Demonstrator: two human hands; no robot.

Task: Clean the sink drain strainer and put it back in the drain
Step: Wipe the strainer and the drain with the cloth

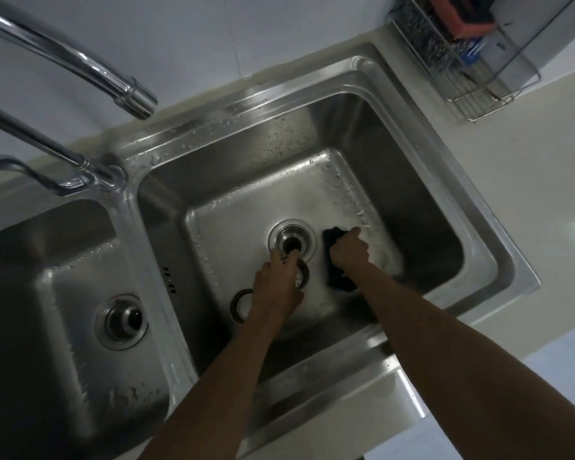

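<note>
In the right basin of the steel sink (412, 180) the round drain (292, 244) stands open, a dark hole in its middle. My left hand (276, 287) is just below the drain, fingers closed on the drain strainer (302, 276), whose round rim shows at the hand's right edge. A loose ring-shaped part (240, 305) lies on the basin floor, partly hidden by my left wrist. My right hand (349, 249) is to the right of the drain, pressed on a dark cloth (337, 277) that lies on the basin floor.
The left basin has its own drain with a stopper (122, 322). A curved chrome faucet (80, 66) with a lever handle (20, 169) reaches over from the upper left. A wire rack (462, 58) with scrubbers stands on the counter at the upper right.
</note>
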